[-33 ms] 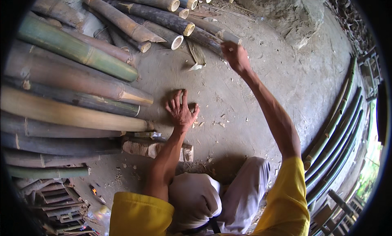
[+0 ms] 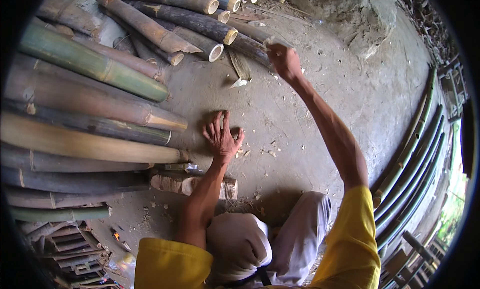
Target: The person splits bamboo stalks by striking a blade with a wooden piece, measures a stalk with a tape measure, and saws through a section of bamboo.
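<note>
My left hand [image 2: 223, 139] rests on the dusty concrete floor with its fingers spread, holding nothing. Small pale wood chips [image 2: 271, 153] lie to its right. Farther off, my right arm is stretched forward, and its hand [image 2: 285, 61] is curled at the near ends of two bamboo poles. One is a dark bamboo pole [image 2: 250, 47]; the other is a greyish pole [image 2: 255, 32] just beyond. Whatever the curled fingers hold, if anything, is hidden. Beneath my left forearm lies a rough-hewn wood block [image 2: 172, 183].
Thick bamboo poles, among them a green one [image 2: 95, 64], are stacked along the left. Cut bamboo ends [image 2: 216, 52] crowd the far side. A large rock [image 2: 350, 19] stands at the far right. Long thin bamboo poles [image 2: 415, 154] lie along the right edge.
My right hand has shifted very slightly to the left and away from me. The left hand stays in place on the floor.
</note>
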`<state>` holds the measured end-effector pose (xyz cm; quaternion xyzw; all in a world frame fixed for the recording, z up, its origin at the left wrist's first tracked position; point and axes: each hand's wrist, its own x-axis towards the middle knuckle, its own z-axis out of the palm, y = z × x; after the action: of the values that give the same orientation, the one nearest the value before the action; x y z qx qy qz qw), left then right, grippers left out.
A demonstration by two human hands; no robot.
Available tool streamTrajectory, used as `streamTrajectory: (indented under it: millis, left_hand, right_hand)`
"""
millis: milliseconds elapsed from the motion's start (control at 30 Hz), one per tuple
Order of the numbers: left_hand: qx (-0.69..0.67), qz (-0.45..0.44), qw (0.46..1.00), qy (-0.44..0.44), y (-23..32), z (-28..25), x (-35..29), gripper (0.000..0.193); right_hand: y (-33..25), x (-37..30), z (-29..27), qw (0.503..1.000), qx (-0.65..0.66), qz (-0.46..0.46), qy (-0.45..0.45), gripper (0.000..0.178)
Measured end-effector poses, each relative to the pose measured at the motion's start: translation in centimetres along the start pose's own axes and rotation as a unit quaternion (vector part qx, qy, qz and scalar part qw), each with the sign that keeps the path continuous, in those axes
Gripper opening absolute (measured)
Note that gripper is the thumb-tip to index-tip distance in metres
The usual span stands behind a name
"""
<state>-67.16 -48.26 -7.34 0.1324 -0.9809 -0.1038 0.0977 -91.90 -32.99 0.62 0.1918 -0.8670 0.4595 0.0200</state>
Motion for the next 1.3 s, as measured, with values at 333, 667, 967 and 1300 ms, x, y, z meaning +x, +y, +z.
streamTrajectory:
  millis: [333,667,967,1300]
  left_hand:
    - [0.003,-0.002,1.0,-0.029,-0.1,-0.5,-0.1,0.072]
    - [0.005,0.0,0.999,-0.032,-0.5,-0.6,-0.1,0.072]
    - [0.003,0.008,0.999,-0.037,0.1,-0.6,0.2,0.073]
    - [0.004,0.018,0.999,-0.05,0.2,-0.7,0.2,0.074]
  right_hand:
    - [2.4,17.2,8.0,0.972,0.154,0.047,0.17,0.035]
    - [3.6,19.8,9.6,0.986,0.052,-0.019,0.159,0.039]
    - [3.3,20.4,8.3,0.985,0.043,0.041,0.163,0.044]
    - [0.0,19.7,6.3,0.984,0.055,0.041,0.165,0.032]
